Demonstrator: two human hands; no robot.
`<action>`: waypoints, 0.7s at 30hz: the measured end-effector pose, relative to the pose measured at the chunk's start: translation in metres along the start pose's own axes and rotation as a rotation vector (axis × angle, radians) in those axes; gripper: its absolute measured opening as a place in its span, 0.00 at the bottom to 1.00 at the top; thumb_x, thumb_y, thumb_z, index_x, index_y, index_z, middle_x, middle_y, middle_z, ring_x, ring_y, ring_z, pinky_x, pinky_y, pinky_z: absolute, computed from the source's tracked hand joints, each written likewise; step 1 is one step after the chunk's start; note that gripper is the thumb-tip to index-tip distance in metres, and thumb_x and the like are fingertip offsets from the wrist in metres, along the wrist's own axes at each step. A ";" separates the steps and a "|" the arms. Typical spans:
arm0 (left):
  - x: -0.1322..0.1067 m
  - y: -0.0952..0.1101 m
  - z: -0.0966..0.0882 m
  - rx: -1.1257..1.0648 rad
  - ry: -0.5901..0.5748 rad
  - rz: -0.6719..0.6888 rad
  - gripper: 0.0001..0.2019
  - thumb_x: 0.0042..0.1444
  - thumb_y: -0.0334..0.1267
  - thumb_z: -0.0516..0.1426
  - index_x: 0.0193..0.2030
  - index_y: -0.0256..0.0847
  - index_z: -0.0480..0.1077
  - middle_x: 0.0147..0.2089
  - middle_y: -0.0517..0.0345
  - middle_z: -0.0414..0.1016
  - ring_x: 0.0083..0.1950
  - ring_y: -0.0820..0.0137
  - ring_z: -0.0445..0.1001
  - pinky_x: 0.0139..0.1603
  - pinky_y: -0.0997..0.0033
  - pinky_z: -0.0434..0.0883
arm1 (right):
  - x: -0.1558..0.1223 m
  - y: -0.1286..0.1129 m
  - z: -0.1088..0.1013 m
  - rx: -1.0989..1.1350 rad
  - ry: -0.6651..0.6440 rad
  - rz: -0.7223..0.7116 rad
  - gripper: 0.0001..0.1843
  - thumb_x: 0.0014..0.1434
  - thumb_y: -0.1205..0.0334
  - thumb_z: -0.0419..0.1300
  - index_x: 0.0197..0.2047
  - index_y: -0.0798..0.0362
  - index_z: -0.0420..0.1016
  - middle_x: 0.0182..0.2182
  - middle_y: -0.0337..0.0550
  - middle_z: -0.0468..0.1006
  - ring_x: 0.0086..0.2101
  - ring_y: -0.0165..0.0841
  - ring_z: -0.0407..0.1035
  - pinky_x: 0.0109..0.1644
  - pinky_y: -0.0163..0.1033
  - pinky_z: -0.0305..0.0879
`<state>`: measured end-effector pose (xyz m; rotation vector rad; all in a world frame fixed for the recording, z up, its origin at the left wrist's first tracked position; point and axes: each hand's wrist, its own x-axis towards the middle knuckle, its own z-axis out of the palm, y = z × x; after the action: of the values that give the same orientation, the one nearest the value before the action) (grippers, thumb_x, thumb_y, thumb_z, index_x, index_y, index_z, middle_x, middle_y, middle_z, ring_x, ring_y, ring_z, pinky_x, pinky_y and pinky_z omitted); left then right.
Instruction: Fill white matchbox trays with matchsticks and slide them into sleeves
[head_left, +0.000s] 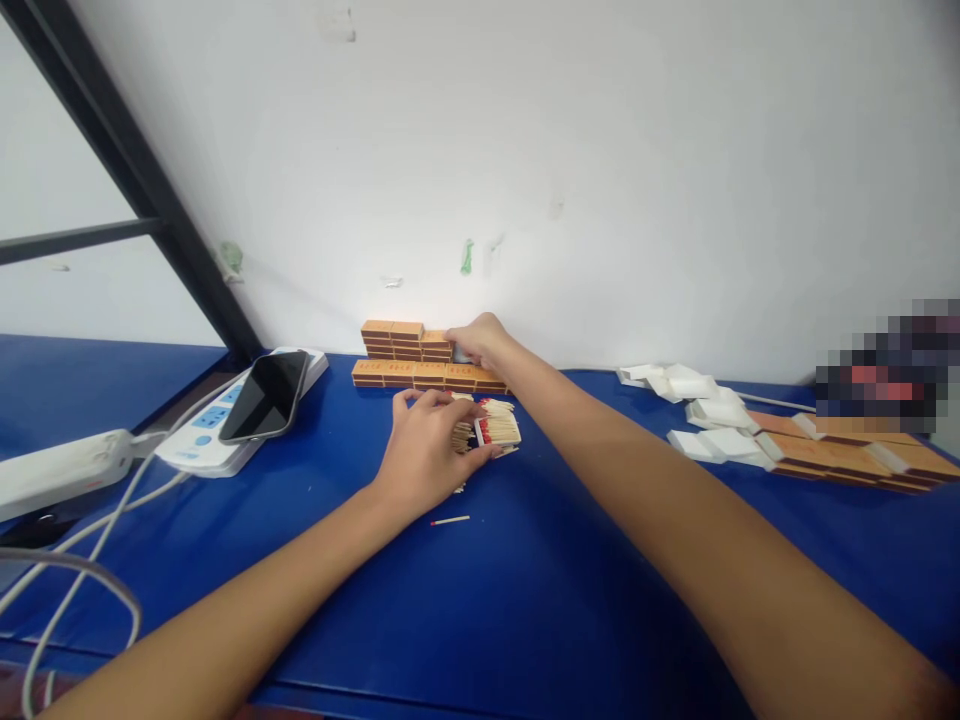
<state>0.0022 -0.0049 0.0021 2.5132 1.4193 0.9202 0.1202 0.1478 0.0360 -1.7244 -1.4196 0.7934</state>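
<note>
A stack of orange-brown matchboxes [409,355] stands in rows against the white wall on the blue table [525,590]. My right hand [478,342] reaches to the stack's right end and grips a matchbox on its upper row. My left hand [427,450] rests over a pile of red-tipped matches [496,428] just in front of the stack, fingers curled onto them. A single loose match [450,521] lies on the table below my left hand.
A black phone [266,395] lies on a white power strip [196,432] at the left, with white cables and another white strip [60,470] trailing off. At the right lie white inner trays [701,415] and flat matchbox sleeves [840,455]. A black metal frame [142,190] leans at the back left.
</note>
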 end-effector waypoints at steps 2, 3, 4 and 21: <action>0.000 -0.002 0.000 -0.004 0.009 0.008 0.19 0.55 0.48 0.72 0.49 0.44 0.77 0.49 0.54 0.83 0.55 0.54 0.76 0.62 0.44 0.58 | -0.005 -0.004 -0.004 0.047 -0.012 0.001 0.09 0.54 0.64 0.70 0.32 0.57 0.73 0.17 0.34 0.64 0.21 0.28 0.59 0.25 0.35 0.56; 0.000 -0.003 0.000 -0.007 0.017 0.009 0.18 0.55 0.48 0.72 0.48 0.44 0.77 0.49 0.53 0.83 0.55 0.54 0.76 0.62 0.44 0.58 | -0.008 -0.005 -0.009 0.071 -0.016 -0.007 0.09 0.55 0.64 0.69 0.31 0.57 0.72 0.17 0.33 0.63 0.20 0.27 0.57 0.24 0.35 0.55; 0.000 -0.003 0.000 -0.010 0.026 0.008 0.18 0.55 0.48 0.72 0.48 0.45 0.77 0.49 0.53 0.83 0.55 0.54 0.76 0.62 0.45 0.58 | -0.013 -0.006 -0.018 0.095 -0.015 -0.020 0.09 0.57 0.63 0.67 0.30 0.56 0.72 0.17 0.33 0.62 0.20 0.27 0.56 0.23 0.35 0.54; 0.002 0.000 0.001 -0.099 0.080 0.029 0.21 0.51 0.51 0.73 0.47 0.45 0.78 0.48 0.58 0.84 0.51 0.59 0.78 0.61 0.52 0.59 | -0.141 0.116 -0.140 0.201 -0.239 -0.042 0.23 0.58 0.39 0.69 0.38 0.52 0.78 0.21 0.36 0.72 0.18 0.25 0.59 0.18 0.31 0.53</action>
<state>0.0029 -0.0029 0.0023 2.4574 1.3266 1.0797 0.2704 -0.0257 0.0107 -1.4800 -1.4710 1.1090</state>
